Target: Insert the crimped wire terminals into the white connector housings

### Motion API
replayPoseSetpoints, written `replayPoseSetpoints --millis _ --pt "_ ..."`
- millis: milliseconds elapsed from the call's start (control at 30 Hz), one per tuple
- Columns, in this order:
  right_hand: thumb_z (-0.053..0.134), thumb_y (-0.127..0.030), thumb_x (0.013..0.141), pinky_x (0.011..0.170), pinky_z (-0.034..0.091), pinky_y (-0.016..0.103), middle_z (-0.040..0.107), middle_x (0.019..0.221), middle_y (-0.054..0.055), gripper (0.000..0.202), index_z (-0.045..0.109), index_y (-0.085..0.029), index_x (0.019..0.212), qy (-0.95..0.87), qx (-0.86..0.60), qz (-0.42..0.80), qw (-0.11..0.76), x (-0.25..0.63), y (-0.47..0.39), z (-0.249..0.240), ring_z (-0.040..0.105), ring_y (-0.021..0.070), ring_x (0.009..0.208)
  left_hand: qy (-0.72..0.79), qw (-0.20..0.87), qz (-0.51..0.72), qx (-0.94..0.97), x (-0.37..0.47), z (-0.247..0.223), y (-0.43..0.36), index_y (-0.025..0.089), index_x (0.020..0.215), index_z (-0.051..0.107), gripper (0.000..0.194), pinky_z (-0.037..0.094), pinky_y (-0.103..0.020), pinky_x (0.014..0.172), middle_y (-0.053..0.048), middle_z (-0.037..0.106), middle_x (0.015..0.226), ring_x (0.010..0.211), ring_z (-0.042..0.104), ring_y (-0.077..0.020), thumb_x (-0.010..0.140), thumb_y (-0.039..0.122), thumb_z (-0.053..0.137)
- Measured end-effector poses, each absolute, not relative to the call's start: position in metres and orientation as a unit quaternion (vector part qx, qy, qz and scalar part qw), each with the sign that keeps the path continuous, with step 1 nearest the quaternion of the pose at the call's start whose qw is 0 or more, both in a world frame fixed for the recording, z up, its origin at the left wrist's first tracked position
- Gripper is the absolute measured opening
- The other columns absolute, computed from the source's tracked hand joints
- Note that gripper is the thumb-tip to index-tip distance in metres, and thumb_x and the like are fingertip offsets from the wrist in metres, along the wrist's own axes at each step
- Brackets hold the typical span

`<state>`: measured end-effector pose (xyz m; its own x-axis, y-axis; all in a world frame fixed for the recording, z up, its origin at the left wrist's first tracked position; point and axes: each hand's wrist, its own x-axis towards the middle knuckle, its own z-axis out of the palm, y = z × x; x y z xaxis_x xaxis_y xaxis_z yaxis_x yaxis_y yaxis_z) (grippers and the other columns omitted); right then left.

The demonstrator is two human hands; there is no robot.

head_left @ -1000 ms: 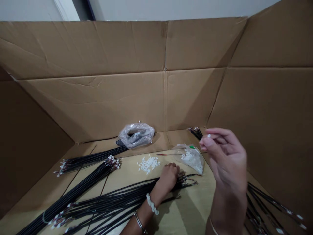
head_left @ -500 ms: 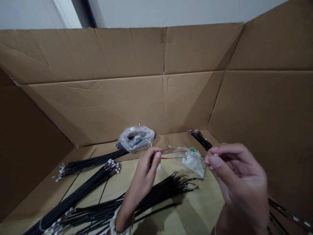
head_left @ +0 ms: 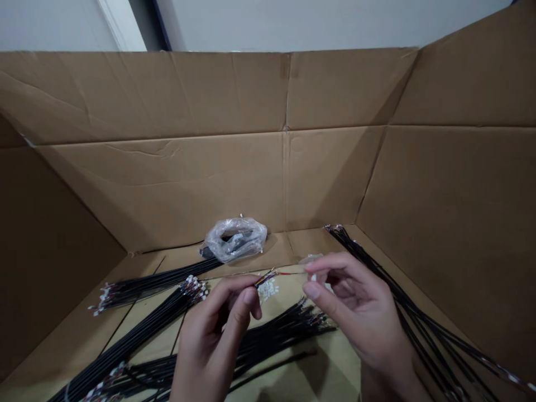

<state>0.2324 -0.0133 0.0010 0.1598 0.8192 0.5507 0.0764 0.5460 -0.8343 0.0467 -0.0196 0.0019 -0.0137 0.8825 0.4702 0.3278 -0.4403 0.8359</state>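
My left hand [head_left: 218,321] is closed around a black cable whose thin coloured wires [head_left: 266,277] fan out past the fingertips to the right. Facing it, my right hand [head_left: 358,304] pinches a small white connector [head_left: 314,277] between thumb and index finger. The wire ends and the connector are close, with a gap between them. Loose white connectors [head_left: 269,288] lie behind and between the hands. Below, a bundle of black cables [head_left: 276,338] with bare wire ends runs under my left hand. A clear plastic bag [head_left: 310,258] is mostly hidden behind my right hand.
Cardboard walls [head_left: 201,167] enclose the work surface. Finished-looking cable bundles with white ends [head_left: 142,329] lie on the left. A crumpled clear bag [head_left: 237,240] with black contents stands at the back. More black cables [head_left: 402,296] stretch along the right wall.
My right hand has moved left and my left hand slightly nearer to me, bringing the connector close to the wires. Loose connectors and the right-hand cables are now more visible.
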Motion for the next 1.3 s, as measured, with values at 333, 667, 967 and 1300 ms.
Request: replayPoseSetpoints --millis 333,667,967,1300 --pt "0.08 -0.017 0.083 0.061 0.05 0.022 0.068 0.071 -0.005 0.015 0.076 -0.031 0.087 -0.597 -0.356 0.298 0.654 0.227 -0.011 0.002 0.062 0.0117 0.066 0.471 0.22 0.548 0.655 0.047 0.0 -0.02 0.033 0.089 0.079 0.012 0.046 -0.019 0.052 0.004 0.074 0.074 0.065 0.064 -0.0132 0.092 0.033 0.067" --pt "0.078 -0.015 0.084 0.062 0.05 0.022 0.068 0.073 -0.005 0.018 0.077 -0.032 0.09 -0.593 -0.356 0.301 0.657 0.222 -0.011 -0.001 0.063 0.0121 0.068 0.478 0.208 0.602 0.605 0.052 -0.004 -0.024 0.035 0.091 0.081 0.009 0.048 -0.02 0.051 0.005 0.077 0.076 0.059 0.061 -0.0121 0.086 0.04 0.075" --pt "0.081 -0.017 0.08 0.057 0.049 0.019 0.068 0.069 -0.005 0.013 0.078 -0.029 0.084 -0.577 -0.351 0.35 0.649 0.219 -0.008 0.001 0.061 0.0105 0.062 0.478 0.201 0.617 0.591 0.054 -0.006 -0.024 0.033 0.089 0.082 0.012 0.057 -0.026 0.065 0.005 0.078 0.078 0.061 0.063 -0.0149 0.083 0.043 0.078" --pt "0.079 -0.016 0.082 0.064 0.053 0.022 0.071 0.073 -0.004 0.013 0.077 -0.028 0.087 -0.591 -0.33 0.372 0.634 0.214 -0.007 0.0 0.065 0.0117 0.067 0.446 0.217 0.596 0.632 0.056 0.001 -0.022 0.034 0.088 0.081 0.007 0.056 -0.024 0.057 0.006 0.074 0.068 0.058 0.067 -0.0146 0.087 0.035 0.074"
